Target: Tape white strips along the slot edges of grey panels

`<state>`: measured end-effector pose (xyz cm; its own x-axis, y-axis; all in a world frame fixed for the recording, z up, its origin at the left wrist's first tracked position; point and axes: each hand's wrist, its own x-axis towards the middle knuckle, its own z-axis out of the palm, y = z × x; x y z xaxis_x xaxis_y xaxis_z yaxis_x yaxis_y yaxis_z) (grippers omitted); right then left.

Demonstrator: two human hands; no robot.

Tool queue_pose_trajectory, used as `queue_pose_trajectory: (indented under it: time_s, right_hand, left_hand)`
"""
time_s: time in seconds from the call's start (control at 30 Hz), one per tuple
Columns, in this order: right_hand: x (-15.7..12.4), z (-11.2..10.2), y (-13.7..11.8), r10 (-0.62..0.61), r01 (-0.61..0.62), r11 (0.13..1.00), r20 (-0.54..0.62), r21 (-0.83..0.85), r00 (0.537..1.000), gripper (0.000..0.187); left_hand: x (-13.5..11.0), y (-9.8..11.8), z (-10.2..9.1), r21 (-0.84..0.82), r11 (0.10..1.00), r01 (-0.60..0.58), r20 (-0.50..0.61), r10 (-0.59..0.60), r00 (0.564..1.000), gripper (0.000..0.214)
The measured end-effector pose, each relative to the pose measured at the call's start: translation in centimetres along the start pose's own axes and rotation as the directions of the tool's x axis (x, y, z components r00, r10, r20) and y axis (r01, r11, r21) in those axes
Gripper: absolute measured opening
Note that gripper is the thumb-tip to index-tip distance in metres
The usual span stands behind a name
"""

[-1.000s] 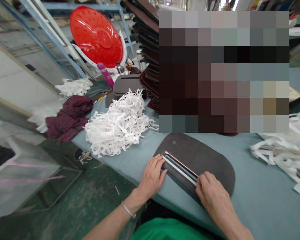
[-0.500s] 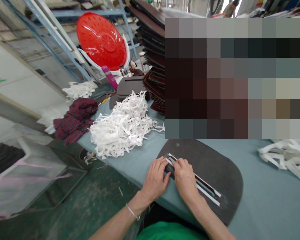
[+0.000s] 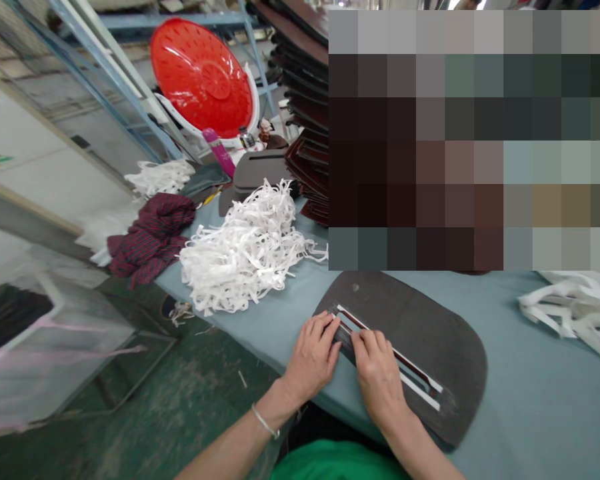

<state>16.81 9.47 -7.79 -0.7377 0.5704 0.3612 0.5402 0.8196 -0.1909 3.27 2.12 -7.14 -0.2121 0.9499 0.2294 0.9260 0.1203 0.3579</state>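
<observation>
A dark grey panel (image 3: pixel 425 327) with rounded corners lies flat on the table, with a long narrow slot cut through it. White strips (image 3: pixel 420 391) run along both long edges of the slot, and a dark brown-red lining shows inside. My left hand (image 3: pixel 313 353) rests at the slot's left end, fingers stretched over the near edge and thumb apart. On that same edge, a little to the right, my right hand (image 3: pixel 380 373) presses with its fingers bent and close together. The right fingers hide part of the near strip. Between my hands, the near edge looks dark.
A heap of white strips (image 3: pixel 245 253) lies left of the panel, with a striped dark cloth (image 3: pixel 153 237) beyond it. More white bands (image 3: pixel 570 307) lie at the right. Stacked dark panels (image 3: pixel 305 100) rise behind, beside a pixelated area. A red basket (image 3: pixel 205 80) leans at the back.
My right hand has slid slightly right and down along the near slot edge. My left hand has hardly moved. Less white shows between the hands than before.
</observation>
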Motion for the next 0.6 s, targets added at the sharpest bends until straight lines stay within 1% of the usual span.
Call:
queue_pose_trajectory:
  time_s: [0.13,0.23,0.33,0.47,0.6]
  right_hand:
    - [1.0,0.4,-0.3,0.034,-0.032,0.997,-0.019,0.066,0.999,0.026]
    - [1.4,0.6,-0.5,0.041,-0.038,0.996,-0.034,0.081,0.999,0.026]
    - [1.4,0.6,-0.7,0.019,-0.018,0.999,-0.029,0.039,0.999,0.026]
    - [1.1,0.6,-1.0,-0.041,0.038,0.997,-0.044,-0.065,0.998,0.03]
    - [0.4,0.3,-0.7,-0.051,0.046,0.993,-0.046,-0.107,0.998,0.032]
  left_hand:
    - [0.0,0.1,-0.1,-0.032,0.999,0.008,-0.004,-0.008,1.0,0.046]
    - [-0.1,0.1,-0.1,-0.046,0.999,0.009,-0.017,-0.01,1.0,0.045]
    - [-0.1,0.0,0.0,-0.042,0.999,-0.009,-0.028,0.008,1.0,0.042]
    - [-0.1,-0.1,0.0,-0.026,0.999,-0.03,-0.032,0.029,0.999,0.039]
    - [0.0,-0.1,0.0,-0.003,0.999,-0.037,-0.034,0.037,0.999,0.037]
